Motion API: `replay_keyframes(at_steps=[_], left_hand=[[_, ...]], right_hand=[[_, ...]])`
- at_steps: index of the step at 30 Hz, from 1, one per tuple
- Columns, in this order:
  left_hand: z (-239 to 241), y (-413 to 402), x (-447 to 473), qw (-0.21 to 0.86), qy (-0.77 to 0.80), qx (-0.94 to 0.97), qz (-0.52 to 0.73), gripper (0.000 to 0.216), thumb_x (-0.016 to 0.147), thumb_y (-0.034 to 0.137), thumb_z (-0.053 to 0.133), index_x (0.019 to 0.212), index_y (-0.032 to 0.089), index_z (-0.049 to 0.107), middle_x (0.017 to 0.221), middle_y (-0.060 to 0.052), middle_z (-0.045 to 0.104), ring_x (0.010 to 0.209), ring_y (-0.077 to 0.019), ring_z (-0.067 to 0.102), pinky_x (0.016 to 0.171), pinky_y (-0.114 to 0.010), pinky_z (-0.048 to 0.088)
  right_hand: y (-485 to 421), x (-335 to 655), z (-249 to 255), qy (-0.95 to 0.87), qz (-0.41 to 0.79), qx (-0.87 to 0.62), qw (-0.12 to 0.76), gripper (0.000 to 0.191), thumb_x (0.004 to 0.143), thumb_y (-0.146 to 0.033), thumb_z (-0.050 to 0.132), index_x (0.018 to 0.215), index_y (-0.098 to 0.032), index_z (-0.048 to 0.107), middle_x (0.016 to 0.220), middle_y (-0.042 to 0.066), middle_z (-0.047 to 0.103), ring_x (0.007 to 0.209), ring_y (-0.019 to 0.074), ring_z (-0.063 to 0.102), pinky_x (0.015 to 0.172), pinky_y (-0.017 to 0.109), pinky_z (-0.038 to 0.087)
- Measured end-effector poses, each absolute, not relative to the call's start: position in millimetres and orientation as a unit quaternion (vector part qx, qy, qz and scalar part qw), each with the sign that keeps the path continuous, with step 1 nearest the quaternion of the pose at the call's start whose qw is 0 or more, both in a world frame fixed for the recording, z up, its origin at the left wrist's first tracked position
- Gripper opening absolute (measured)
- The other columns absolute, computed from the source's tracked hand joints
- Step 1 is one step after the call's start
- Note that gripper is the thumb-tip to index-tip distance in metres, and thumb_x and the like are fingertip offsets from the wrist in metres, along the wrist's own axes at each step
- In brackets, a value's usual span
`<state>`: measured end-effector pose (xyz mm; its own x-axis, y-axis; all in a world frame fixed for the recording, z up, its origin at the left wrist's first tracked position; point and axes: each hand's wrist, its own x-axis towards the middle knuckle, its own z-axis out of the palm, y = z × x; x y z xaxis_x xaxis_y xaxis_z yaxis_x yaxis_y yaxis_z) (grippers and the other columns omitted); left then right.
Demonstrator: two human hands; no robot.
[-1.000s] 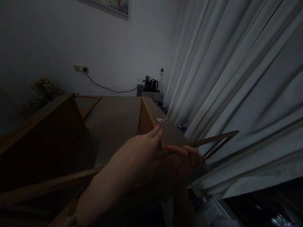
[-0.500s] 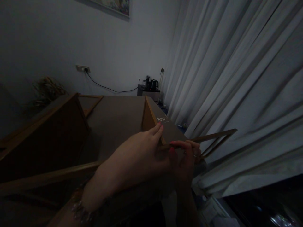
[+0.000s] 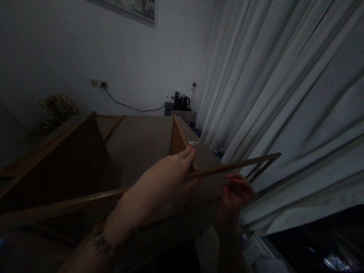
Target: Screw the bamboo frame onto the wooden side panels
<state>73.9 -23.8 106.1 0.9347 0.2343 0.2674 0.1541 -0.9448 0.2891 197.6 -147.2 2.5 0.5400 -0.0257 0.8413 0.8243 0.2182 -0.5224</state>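
Observation:
In the dim room a wooden cabinet [image 3: 136,144] lies on its back before me, its side panels sticking up. My left hand [image 3: 167,178] grips the near end of the right side panel [image 3: 182,142], fingers closed over its edge. My right hand [image 3: 236,189] is below a thin wooden frame [image 3: 241,165] that juts out to the right from that corner, fingers curled at its underside; whether it grips the frame is hard to see in the dark.
Pale curtains [image 3: 284,94] hang close on the right. A low stand with a kettle [image 3: 182,102] is at the far wall, with a cable running from a wall socket [image 3: 98,82]. A dark plant [image 3: 55,108] stands at the left.
My right hand has slid down and right along the thin frame, from its inner end to underneath it. My left hand stays on the panel edge.

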Motion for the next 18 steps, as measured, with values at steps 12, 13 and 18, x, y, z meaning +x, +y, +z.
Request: replay_keyframes(at_steps=[12, 13, 18], left_hand=[[102.5, -22.4, 73.0, 0.14, 0.089, 0.971, 0.172, 0.075, 0.086, 0.054, 0.056, 0.145, 0.013, 0.036, 0.151, -0.016, 0.042, 0.131, -0.0298, 0.054, 0.104, -0.04, 0.049], [101.6, -21.9, 72.9, 0.142, 0.085, 0.97, 0.178, 0.078, 0.085, 0.059, 0.055, 0.145, 0.013, 0.036, 0.151, -0.017, 0.041, 0.131, -0.0301, 0.053, 0.104, -0.04, 0.049], [99.8, -21.2, 73.6, 0.144, 0.09, 0.97, 0.172, 0.082, 0.084, 0.065, 0.053, 0.145, 0.013, 0.037, 0.152, -0.017, 0.04, 0.131, -0.0304, 0.053, 0.105, -0.04, 0.049]], right_hand=[[-182.6, 176.1, 7.8, -0.506, -0.212, -0.686, 0.478, 0.053, 0.097, -0.019, 0.036, 0.149, -0.03, 0.03, 0.115, 0.007, 0.064, 0.102, 0.0169, 0.062, 0.077, 0.031, 0.055], [-183.5, 176.4, 4.8, -0.512, -0.202, -0.682, 0.482, 0.052, 0.097, -0.02, 0.038, 0.148, -0.03, 0.032, 0.112, 0.006, 0.067, 0.095, 0.0163, 0.065, 0.072, 0.03, 0.055], [-191.6, 176.2, -15.0, -0.317, -0.173, -0.628, 0.69, 0.035, 0.093, -0.028, 0.054, 0.128, -0.026, 0.06, 0.096, 0.004, 0.072, 0.054, 0.0095, 0.057, 0.055, 0.026, 0.052]])
